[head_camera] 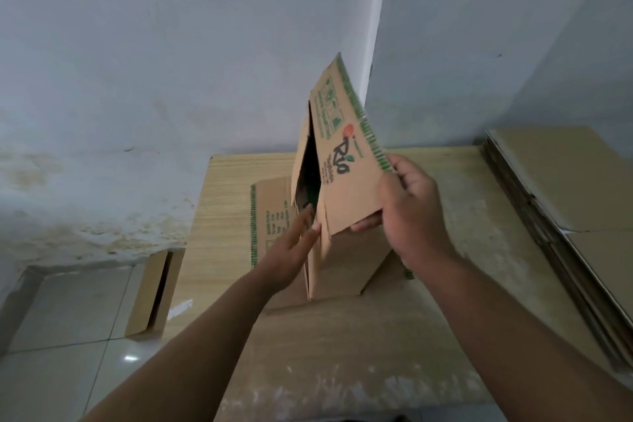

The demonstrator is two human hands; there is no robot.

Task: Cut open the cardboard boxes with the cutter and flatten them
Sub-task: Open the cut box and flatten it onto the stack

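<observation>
The person holds a printed cardboard box (346, 181) up on end above the wooden table (222, 202). Its lower end looks to rest on the tabletop, and its top leans away toward the wall. A dark slit gapes along its left side, so it seems to be cut open already and partly collapsed.

The right hand (411, 212) grips the box's right edge. The thumb lies on the printed face and the fingers (368, 223) curl underneath the panel, which keeps the box upright and stops it from sliding. The left hand (291, 250) grips nothing. Its fingers (306, 226) are nearly straight and touch the lower left corner beside the slit, probably placed to push that side in so the walls fold flat against each other.

No cutter can be seen, which fits a flattening step rather than a cutting one.

A flat printed sheet (270, 216) lies on the table just behind the box, likely one already dealt with. A stack of flattened cardboard (565, 202) sits along the table's right side, within easy reach for adding this box once it is flat. Another carton (156, 291) stands on the tiled floor against the table's left side, perhaps waiting its turn.
</observation>
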